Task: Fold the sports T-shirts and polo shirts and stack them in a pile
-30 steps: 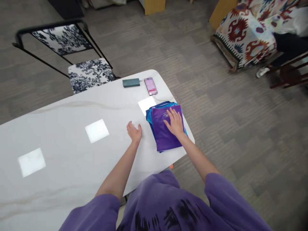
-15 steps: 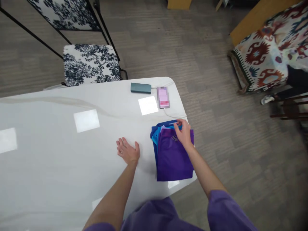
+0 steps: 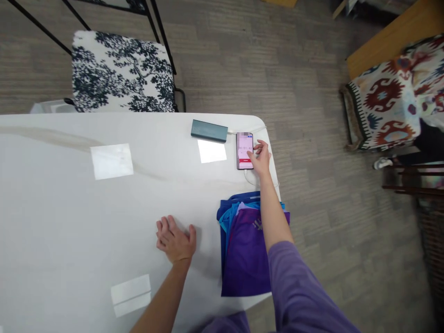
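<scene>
My right hand [image 3: 261, 157] is at the right edge of a phone [image 3: 244, 159], its thumb over the lit pink screen and its fingers apart. A timer readout shows on that screen. My left hand [image 3: 176, 239] rests on the white table with its fingers stretched out, holding nothing. Between my arms lies a stack of folded clothes; a purple garment [image 3: 244, 256] is on top, with bright blue cloth [image 3: 227, 218] and dark blue cloth [image 3: 225, 203] showing beneath. My right forearm passes over the stack and hides part of it.
A dark teal power bank [image 3: 209, 131] lies left of the phone, with a white cable [image 3: 250, 179] nearby. A chair with a tree-patterned seat [image 3: 123, 74] stands past the far edge of the white table [image 3: 69, 222]. Rightward, a patterned cloth [image 3: 381, 106] covers furniture near a person's shoe [image 3: 382, 163].
My right hand has moved away from the clothes stack, up to the phone. My left hand stays flat on the table. The view has shifted slightly.
</scene>
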Tool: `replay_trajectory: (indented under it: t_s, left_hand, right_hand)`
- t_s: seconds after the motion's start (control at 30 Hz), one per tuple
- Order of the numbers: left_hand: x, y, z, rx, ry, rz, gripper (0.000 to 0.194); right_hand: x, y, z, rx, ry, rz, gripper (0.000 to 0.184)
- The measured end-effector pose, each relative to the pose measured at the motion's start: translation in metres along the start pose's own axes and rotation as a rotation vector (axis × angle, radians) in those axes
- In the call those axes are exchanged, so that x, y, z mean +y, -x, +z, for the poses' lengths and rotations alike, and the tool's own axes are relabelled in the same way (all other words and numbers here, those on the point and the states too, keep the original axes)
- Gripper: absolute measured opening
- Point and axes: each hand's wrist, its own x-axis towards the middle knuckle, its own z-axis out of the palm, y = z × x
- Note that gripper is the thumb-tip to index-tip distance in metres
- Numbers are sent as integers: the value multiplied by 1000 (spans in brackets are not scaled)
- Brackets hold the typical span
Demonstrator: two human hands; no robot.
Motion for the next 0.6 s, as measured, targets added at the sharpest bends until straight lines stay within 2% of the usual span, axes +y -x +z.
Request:
replay_trajectory:
  t_s: [0.13,0.4,0.6]
  left_hand:
    - [-2,-1,2,9,-20,15,96]
    - [-3,-1,2,19,-16,25,94]
    - [-5,0,2,16,-17,20,94]
  right_hand:
    - [1,3,-1,-15,61,-70,73]
    - [2,3,0,-23,34,-84,75]
    - [9,3,3,23,-80,-45,57]
